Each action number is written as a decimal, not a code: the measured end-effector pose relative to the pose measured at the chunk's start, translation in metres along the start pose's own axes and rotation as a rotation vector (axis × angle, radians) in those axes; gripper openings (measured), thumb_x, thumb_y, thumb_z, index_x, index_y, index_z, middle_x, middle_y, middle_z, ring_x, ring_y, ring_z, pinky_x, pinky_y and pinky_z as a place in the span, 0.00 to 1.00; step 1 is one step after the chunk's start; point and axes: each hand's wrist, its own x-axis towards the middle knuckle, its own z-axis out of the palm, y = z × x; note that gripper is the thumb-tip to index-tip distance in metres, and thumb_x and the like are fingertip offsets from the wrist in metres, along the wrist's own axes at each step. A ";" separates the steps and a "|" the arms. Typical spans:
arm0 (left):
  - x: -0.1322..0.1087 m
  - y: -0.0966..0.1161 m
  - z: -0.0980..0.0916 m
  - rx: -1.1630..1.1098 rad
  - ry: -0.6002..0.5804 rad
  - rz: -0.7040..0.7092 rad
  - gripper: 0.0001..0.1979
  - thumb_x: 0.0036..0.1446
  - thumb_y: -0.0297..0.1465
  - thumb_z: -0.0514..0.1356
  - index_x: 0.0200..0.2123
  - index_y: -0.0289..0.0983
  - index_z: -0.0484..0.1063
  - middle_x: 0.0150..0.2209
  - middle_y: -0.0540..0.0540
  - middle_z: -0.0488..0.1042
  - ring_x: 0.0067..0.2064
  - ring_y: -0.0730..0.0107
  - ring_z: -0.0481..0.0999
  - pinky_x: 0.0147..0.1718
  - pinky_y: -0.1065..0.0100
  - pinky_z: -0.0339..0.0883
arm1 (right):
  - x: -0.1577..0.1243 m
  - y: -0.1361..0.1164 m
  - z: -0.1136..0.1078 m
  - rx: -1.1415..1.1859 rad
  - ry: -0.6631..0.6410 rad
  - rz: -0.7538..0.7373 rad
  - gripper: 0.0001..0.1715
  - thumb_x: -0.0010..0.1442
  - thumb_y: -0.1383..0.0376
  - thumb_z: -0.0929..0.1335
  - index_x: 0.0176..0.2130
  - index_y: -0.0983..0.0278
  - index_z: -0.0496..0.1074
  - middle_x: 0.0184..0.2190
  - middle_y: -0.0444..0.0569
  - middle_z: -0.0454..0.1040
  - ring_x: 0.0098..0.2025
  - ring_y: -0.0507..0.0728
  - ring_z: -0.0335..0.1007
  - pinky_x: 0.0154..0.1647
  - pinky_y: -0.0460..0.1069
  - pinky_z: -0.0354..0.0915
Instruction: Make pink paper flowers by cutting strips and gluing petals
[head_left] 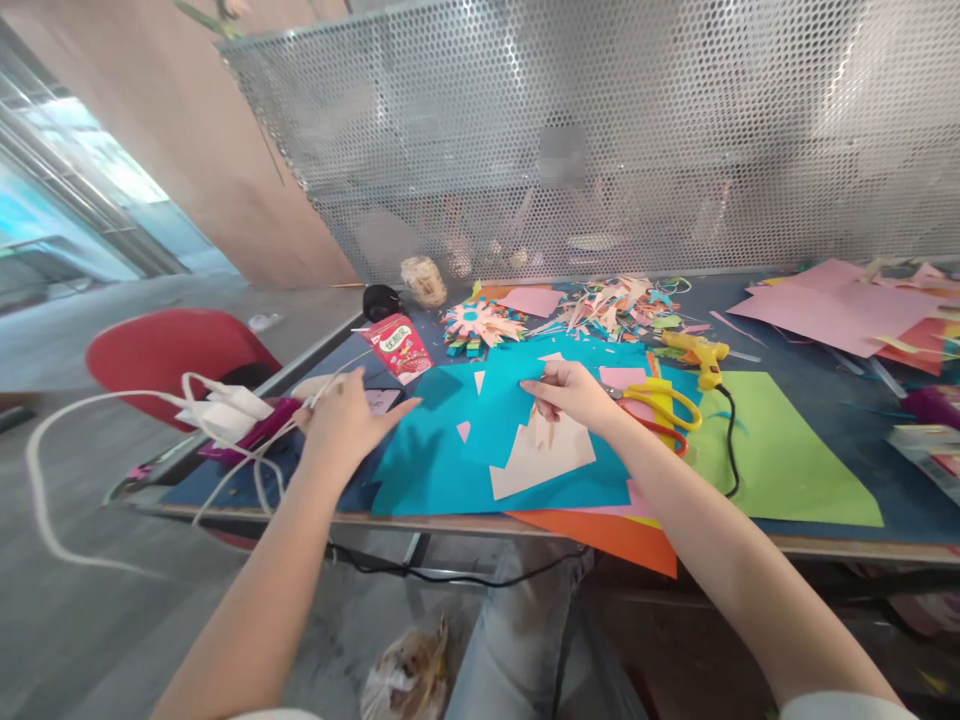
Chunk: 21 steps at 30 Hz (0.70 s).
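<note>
My left hand is raised over the left part of the table, thumb and fingers apart, with nothing seen in its grasp. Beside it lie a phone, partly hidden, and a white cable. My right hand is closed, thumb and forefinger pinching the edge of a piece of blue paper above a larger blue sheet. Below that hand is a cut pale pink paper. Scissors with yellow and orange handles lie just right of my right wrist, partly covered by the forearm.
A yellow glue gun with a black cord rests on green paper. Behind are a paper flower, paper scraps and a red packet. A purple power strip with white plugs sits at the left edge. Perforated metal panel at the back.
</note>
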 end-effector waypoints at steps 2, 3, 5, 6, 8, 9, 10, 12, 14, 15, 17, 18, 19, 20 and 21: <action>-0.004 0.033 0.001 -0.349 -0.120 0.112 0.31 0.48 0.49 0.56 0.49 0.34 0.64 0.48 0.36 0.72 0.49 0.52 0.72 0.48 0.56 0.63 | 0.001 0.001 -0.001 0.010 0.010 -0.005 0.25 0.43 0.49 0.71 0.19 0.63 0.58 0.09 0.37 0.64 0.11 0.45 0.56 0.14 0.42 0.53; -0.004 0.050 0.004 -0.519 -0.289 0.160 0.29 0.51 0.51 0.53 0.48 0.36 0.66 0.44 0.39 0.75 0.45 0.56 0.74 0.44 0.60 0.65 | 0.001 0.002 -0.002 0.014 0.025 -0.007 0.25 0.43 0.49 0.71 0.19 0.63 0.58 0.09 0.37 0.63 0.11 0.45 0.56 0.14 0.42 0.53; -0.002 0.079 0.011 -0.640 -0.507 0.210 0.26 0.46 0.52 0.57 0.39 0.36 0.71 0.32 0.44 0.76 0.34 0.61 0.75 0.32 0.65 0.67 | 0.001 0.001 -0.004 0.023 0.082 -0.016 0.26 0.42 0.50 0.72 0.20 0.62 0.56 0.09 0.36 0.63 0.11 0.45 0.55 0.13 0.42 0.52; 0.000 0.092 0.015 -0.658 -0.569 0.244 0.23 0.44 0.51 0.60 0.33 0.36 0.72 0.28 0.45 0.75 0.30 0.63 0.74 0.28 0.67 0.66 | 0.002 0.000 -0.006 0.026 0.124 -0.027 0.26 0.42 0.50 0.72 0.21 0.61 0.54 0.09 0.35 0.62 0.11 0.45 0.55 0.13 0.42 0.51; 0.007 0.111 0.023 -0.751 -0.660 0.276 0.21 0.43 0.49 0.62 0.28 0.35 0.71 0.25 0.47 0.73 0.25 0.67 0.71 0.23 0.69 0.63 | 0.002 -0.002 -0.012 0.031 0.229 -0.056 0.24 0.44 0.50 0.70 0.23 0.61 0.55 0.11 0.34 0.61 0.11 0.45 0.54 0.13 0.42 0.50; 0.011 0.118 0.026 -0.828 -0.674 0.283 0.20 0.43 0.48 0.62 0.28 0.35 0.71 0.25 0.48 0.73 0.25 0.68 0.71 0.24 0.69 0.63 | 0.002 -0.003 -0.015 0.013 0.280 -0.068 0.21 0.45 0.51 0.70 0.24 0.61 0.58 0.12 0.34 0.61 0.12 0.45 0.54 0.13 0.42 0.50; 0.015 0.124 0.030 -0.900 -0.666 0.285 0.20 0.44 0.47 0.62 0.28 0.35 0.71 0.25 0.48 0.73 0.25 0.69 0.70 0.24 0.69 0.63 | 0.002 -0.004 -0.018 -0.031 0.323 -0.079 0.19 0.45 0.52 0.69 0.26 0.62 0.60 0.14 0.34 0.62 0.13 0.45 0.55 0.14 0.42 0.51; 0.019 0.132 0.036 -0.973 -0.590 0.295 0.19 0.45 0.46 0.62 0.27 0.35 0.71 0.24 0.49 0.72 0.24 0.72 0.68 0.23 0.70 0.61 | 0.003 -0.005 -0.023 -0.187 0.384 -0.096 0.14 0.48 0.55 0.68 0.29 0.63 0.65 0.17 0.37 0.63 0.16 0.46 0.56 0.16 0.43 0.53; 0.019 0.134 0.043 -0.943 -0.478 0.315 0.18 0.45 0.44 0.62 0.20 0.35 0.67 0.19 0.52 0.67 0.20 0.75 0.63 0.20 0.72 0.55 | 0.003 -0.005 -0.026 -0.343 0.421 -0.107 0.11 0.51 0.58 0.66 0.26 0.63 0.66 0.18 0.39 0.64 0.19 0.47 0.57 0.19 0.43 0.55; 0.019 0.134 0.046 -0.919 -0.431 0.323 0.18 0.46 0.43 0.62 0.17 0.36 0.64 0.17 0.53 0.63 0.19 0.76 0.60 0.19 0.73 0.51 | 0.003 -0.004 -0.027 -0.396 0.433 -0.114 0.11 0.52 0.59 0.65 0.24 0.63 0.66 0.19 0.40 0.64 0.20 0.47 0.58 0.21 0.43 0.55; 0.017 0.131 0.054 -0.901 -0.387 0.328 0.20 0.46 0.42 0.62 0.14 0.37 0.60 0.14 0.54 0.58 0.18 0.76 0.57 0.18 0.72 0.47 | 0.002 -0.002 -0.028 -0.461 0.437 -0.122 0.11 0.52 0.60 0.66 0.22 0.63 0.65 0.19 0.41 0.65 0.22 0.48 0.58 0.24 0.44 0.56; 0.016 0.129 0.057 -0.902 -0.386 0.327 0.20 0.45 0.41 0.62 0.14 0.37 0.59 0.14 0.54 0.57 0.19 0.76 0.57 0.18 0.72 0.46 | 0.002 -0.002 -0.029 -0.498 0.436 -0.125 0.12 0.51 0.60 0.67 0.21 0.63 0.65 0.19 0.41 0.65 0.23 0.48 0.58 0.25 0.44 0.55; 0.017 0.127 0.060 -0.902 -0.390 0.328 0.19 0.45 0.40 0.62 0.14 0.37 0.58 0.14 0.54 0.56 0.19 0.76 0.56 0.18 0.72 0.46 | 0.002 -0.001 -0.030 -0.541 0.431 -0.126 0.12 0.51 0.61 0.67 0.21 0.63 0.66 0.19 0.41 0.65 0.23 0.49 0.58 0.26 0.45 0.55; 0.018 0.124 0.062 -0.896 -0.389 0.329 0.19 0.46 0.40 0.61 0.14 0.37 0.57 0.14 0.54 0.55 0.19 0.76 0.55 0.19 0.72 0.46 | 0.001 -0.001 -0.031 -0.584 0.430 -0.124 0.12 0.52 0.61 0.67 0.21 0.63 0.67 0.19 0.42 0.66 0.24 0.49 0.59 0.27 0.45 0.55; 0.020 0.122 0.064 -0.887 -0.376 0.330 0.19 0.46 0.39 0.60 0.13 0.38 0.56 0.14 0.55 0.54 0.19 0.76 0.54 0.19 0.72 0.45 | 0.000 -0.002 -0.033 -0.622 0.439 -0.117 0.11 0.52 0.61 0.66 0.22 0.64 0.68 0.20 0.42 0.66 0.24 0.49 0.59 0.27 0.45 0.55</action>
